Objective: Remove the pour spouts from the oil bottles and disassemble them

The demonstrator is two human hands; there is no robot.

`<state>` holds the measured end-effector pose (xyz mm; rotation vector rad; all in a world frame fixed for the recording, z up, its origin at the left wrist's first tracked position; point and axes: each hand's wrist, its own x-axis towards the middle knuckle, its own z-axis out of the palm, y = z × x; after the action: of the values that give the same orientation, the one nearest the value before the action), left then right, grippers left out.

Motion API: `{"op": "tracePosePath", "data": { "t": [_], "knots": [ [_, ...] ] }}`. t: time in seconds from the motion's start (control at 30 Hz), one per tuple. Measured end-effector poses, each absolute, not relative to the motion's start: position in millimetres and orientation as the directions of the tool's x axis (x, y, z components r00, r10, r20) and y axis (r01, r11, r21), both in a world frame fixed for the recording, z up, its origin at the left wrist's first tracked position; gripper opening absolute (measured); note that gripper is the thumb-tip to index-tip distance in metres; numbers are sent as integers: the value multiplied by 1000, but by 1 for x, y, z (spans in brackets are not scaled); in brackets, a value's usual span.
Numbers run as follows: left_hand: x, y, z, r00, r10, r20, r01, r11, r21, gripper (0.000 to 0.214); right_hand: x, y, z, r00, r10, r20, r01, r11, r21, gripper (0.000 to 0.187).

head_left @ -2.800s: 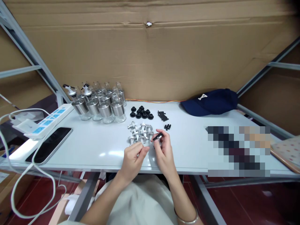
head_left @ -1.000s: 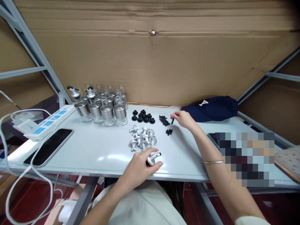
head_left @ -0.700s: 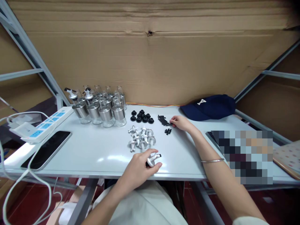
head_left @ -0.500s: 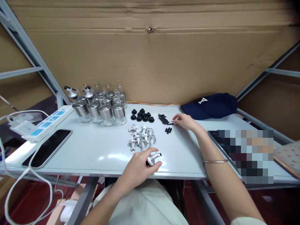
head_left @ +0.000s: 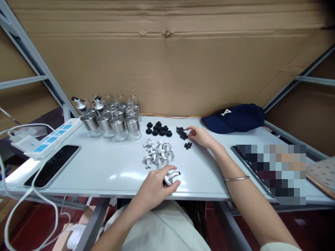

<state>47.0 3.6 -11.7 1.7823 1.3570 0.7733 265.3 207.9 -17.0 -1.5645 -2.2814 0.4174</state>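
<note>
Near the table's front edge, my left hand (head_left: 157,183) is closed around a silver-and-white bottle pourer (head_left: 169,178) with a black tip on its spout. The pourer is tilted, its spout pointing right. My right hand (head_left: 201,136) is at the right end of a pile of small black flaps (head_left: 181,132), fingers curved, thumb and index finger a little apart. Its fingertips partly cover that end of the pile. Just below lie several tiny black caps (head_left: 187,145). A heap of white-and-silver pourers (head_left: 158,152) sits left of centre, with black stoppers (head_left: 158,129) behind it.
Glass bottles with metal sleeves (head_left: 119,126) stand at the back left, two bearing pourers. A power strip (head_left: 56,137), cables and a phone (head_left: 53,166) lie at left. A navy cap (head_left: 235,119) and a partly blurred dark-edged device (head_left: 252,170) are at right.
My right hand has shifted slightly left, further over the black flaps, and the one beside its fingertips is now mostly covered. My left hand and its pourer have stayed in place.
</note>
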Motion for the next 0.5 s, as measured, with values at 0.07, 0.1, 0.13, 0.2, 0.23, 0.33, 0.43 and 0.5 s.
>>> {"op": "tracePosePath", "data": {
  "t": [0.07,0.1,0.13,0.2,0.23,0.33,0.43,0.5],
  "knots": [
    [47,4,-11,254,967,21,515,-154,843,37,266,209,-17,-378,920,102,836,387,-389,42],
    [47,4,-11,255,967,21,516,-154,843,37,266,209,-17,-397,913,96,839,403,-365,42],
    [47,4,-11,257,966,21,517,-155,842,37,266,209,-17,-409,908,91,844,414,-341,42],
    [47,5,-11,257,966,22,515,-156,843,37,266,209,-18,-414,907,84,855,418,-308,40],
    [47,5,-11,256,966,23,513,-156,844,37,265,210,-18,-409,909,84,859,414,-300,39],
    [48,4,-10,253,967,22,508,-152,848,36,264,210,-19,-400,913,83,866,406,-291,39],
    [48,4,-9,244,970,8,502,-133,854,34,263,208,-16,-377,920,109,863,392,-319,37],
    [48,3,-10,228,974,-11,490,-105,865,33,261,204,-10,-344,927,148,835,374,-403,31]
  ]
}}
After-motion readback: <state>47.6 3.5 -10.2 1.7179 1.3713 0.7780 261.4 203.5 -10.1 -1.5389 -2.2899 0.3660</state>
